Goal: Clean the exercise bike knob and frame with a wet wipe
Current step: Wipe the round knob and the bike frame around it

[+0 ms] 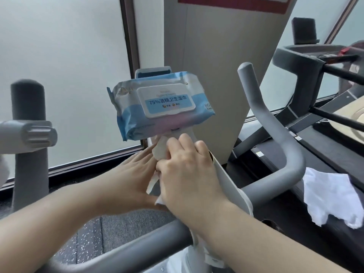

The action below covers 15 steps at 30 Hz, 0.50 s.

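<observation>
In the head view, at the centre of the frame, the right hand (185, 170) has its fingers (184, 143) clenched over a wet wipe (160, 149) pressed against the white bike frame (226, 174), while the left hand (136, 174) lies just beside it with its fingers tucked under the wipe, so whether they grip it cannot be told; the knob is not visible, probably hidden under the hands. Just above them, the wipe pack (157, 103) rests tilted on the bike's console, and a firm rub or a jolt to the frame could likely tip it off toward the floor. The wipe is bunched and trails loose below the hand, so it may slip or miss part of the surface.
</observation>
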Tool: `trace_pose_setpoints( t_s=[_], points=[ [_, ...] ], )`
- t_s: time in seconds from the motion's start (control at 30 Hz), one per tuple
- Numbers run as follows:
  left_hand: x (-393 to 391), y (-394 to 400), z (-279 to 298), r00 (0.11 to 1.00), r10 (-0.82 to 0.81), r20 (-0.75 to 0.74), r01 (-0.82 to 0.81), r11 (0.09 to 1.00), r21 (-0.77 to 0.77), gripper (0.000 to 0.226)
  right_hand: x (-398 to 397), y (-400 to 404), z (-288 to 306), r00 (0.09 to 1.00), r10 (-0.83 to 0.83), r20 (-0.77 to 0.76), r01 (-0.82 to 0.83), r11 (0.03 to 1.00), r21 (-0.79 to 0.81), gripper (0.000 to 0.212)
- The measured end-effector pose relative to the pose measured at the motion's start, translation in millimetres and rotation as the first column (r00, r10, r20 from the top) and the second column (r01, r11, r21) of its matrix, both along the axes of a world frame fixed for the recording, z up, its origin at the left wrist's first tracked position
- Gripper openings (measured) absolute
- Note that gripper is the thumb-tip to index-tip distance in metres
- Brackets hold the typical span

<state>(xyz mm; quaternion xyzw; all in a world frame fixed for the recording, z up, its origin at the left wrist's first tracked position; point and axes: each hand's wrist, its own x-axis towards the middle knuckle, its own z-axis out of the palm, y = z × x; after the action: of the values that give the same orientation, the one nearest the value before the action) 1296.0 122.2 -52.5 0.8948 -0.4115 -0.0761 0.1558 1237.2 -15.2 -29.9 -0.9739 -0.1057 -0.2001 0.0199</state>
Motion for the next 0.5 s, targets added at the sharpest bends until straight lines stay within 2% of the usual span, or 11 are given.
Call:
trace_pose_setpoints(
  t_s=[0.13,0.23,0.3,0.4,0.5],
  points=[
    [-1.8,-0.8,4.2,1.0,0.017,-0.005,-0.017,0.998,-0.06,0.099,3.4,-15.0,1.2,0.999,0.038,-0.001,-0.037,0.993,0.109,0.006],
    [-2.5,-1.4,4.8,0.998,0.043,-0.038,-0.045,0.998,-0.05,0.106,23.7,-23.5,13.7,1.0,-0.004,-0.017,0.006,0.989,0.148,0.023],
    [-2.2,0.3,3.3,0.996,0.077,-0.034,-0.077,0.997,-0.009,0.111,40.9,-29.9,16.5,0.992,-0.06,-0.107,0.079,0.981,0.179,0.024],
    [-4.2,0.5,7.9,0.996,0.078,-0.033,-0.077,0.997,0.027,0.11,45.9,-48.7,8.7,0.98,-0.068,-0.186,0.141,0.899,0.414,0.016],
    [-8.7,-1.1,15.7,0.994,0.046,-0.095,-0.049,0.998,-0.036,0.101,24.8,-68.5,-0.7,0.974,-0.142,-0.178,0.215,0.827,0.52,0.021]
  ],
)
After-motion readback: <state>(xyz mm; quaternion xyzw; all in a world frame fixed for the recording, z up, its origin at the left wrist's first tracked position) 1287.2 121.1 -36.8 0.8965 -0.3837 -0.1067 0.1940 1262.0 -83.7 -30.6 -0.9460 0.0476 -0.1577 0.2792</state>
